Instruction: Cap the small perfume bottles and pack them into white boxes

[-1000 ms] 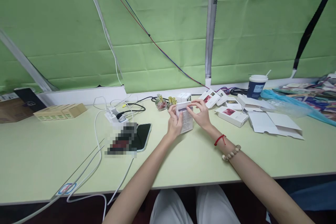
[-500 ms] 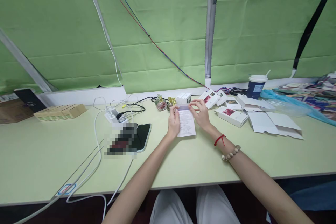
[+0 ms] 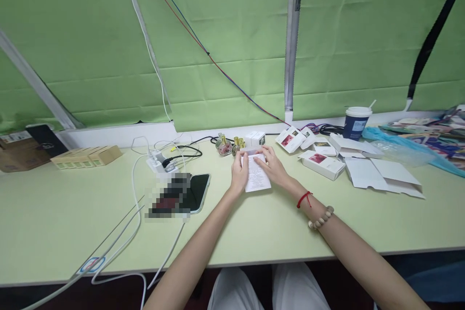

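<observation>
Between my hands is a white printed leaflet (image 3: 258,179), its top edge bent over and its lower part hanging toward me above the table. My left hand (image 3: 240,173) is closed on its left edge, thumb on the near face. My right hand (image 3: 271,165) grips the upper right part, with thumb and fingers at the top fold. Just beyond my left hand stand small glass bottles with gold caps (image 3: 238,143). A rounder glass bottle with something pink inside (image 3: 224,146) is beside them. Behind my hands sits a small white box (image 3: 255,139).
To the right lie white boxes with pink pictures (image 3: 322,164), unfolded white cardboard (image 3: 385,174) and a blue paper cup with a straw (image 3: 356,123). Left are a phone (image 3: 198,193), a power strip (image 3: 157,164), white cables (image 3: 135,218) and tan boxes (image 3: 85,157).
My right hand's thumb and fingers have come down over the leaflet's top, and its upper edge is folded further. The camera view has shifted slightly.
</observation>
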`<state>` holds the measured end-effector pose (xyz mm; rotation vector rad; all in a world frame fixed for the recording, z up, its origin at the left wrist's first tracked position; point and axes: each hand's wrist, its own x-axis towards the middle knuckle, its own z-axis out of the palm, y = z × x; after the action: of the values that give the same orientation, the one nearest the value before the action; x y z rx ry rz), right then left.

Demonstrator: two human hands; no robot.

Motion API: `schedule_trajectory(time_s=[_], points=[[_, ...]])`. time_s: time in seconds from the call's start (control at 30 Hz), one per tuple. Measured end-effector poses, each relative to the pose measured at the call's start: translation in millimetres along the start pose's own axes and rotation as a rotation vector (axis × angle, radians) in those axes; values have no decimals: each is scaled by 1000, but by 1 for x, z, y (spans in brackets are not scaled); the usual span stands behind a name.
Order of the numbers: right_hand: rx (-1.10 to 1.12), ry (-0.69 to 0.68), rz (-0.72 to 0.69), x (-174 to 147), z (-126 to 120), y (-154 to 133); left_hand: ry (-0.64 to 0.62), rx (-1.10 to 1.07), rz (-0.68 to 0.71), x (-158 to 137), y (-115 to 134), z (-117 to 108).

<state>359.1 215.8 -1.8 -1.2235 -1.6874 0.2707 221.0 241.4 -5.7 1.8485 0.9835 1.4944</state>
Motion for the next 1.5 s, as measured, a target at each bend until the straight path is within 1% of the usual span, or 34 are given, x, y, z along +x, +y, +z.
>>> schedule_trajectory(time_s=[0.13,0.27,0.37,0.43,0.53,0.6,0.67,0.73,0.8,0.87,0.93,1.0,1.07,1.17,1.27,1.3,1.37,1.43,1.5], points=[[-53,8,-3,-2,0,-4,-34,97,50,0,-1,-1],[12,25,27,-4,2,-3,-22,58,0,0,0,-3],[101,-63,29,-6,4,-4,46,75,-2,2,-2,-8],[94,-140,-4,-8,6,-6,68,158,48,4,-4,-12],[21,-198,-50,-11,7,-8,74,315,200,6,-6,-18],[-39,-189,-58,-11,7,-6,84,372,270,6,-7,-20],[-109,-158,-60,-10,6,-1,103,381,279,6,-9,-21],[-162,-118,-53,-9,6,5,157,352,263,7,-14,-22],[-172,-78,-27,-8,4,12,229,322,217,9,-24,-24],[-157,-40,14,-8,3,18,243,344,96,12,-36,-27],[-141,-15,37,-8,3,22,172,431,-53,14,-48,-30],[-124,-2,29,-8,5,24,89,549,-159,15,-56,-32],[-85,17,15,-8,9,25,21,676,-226,14,-60,-32],[2,55,47,-10,18,25,-76,891,-299,14,-61,-26],[60,75,82,-11,24,26,-118,1059,-365,19,-62,-20],[78,83,90,-11,25,26,-114,1080,-386,22,-64,-18],[124,98,102,-10,26,25,-66,1087,-415,31,-68,-17],[172,95,107,-9,26,22,19,1057,-438,42,-73,-18],[199,73,110,-8,26,20,135,1001,-447,54,-79,-22]])
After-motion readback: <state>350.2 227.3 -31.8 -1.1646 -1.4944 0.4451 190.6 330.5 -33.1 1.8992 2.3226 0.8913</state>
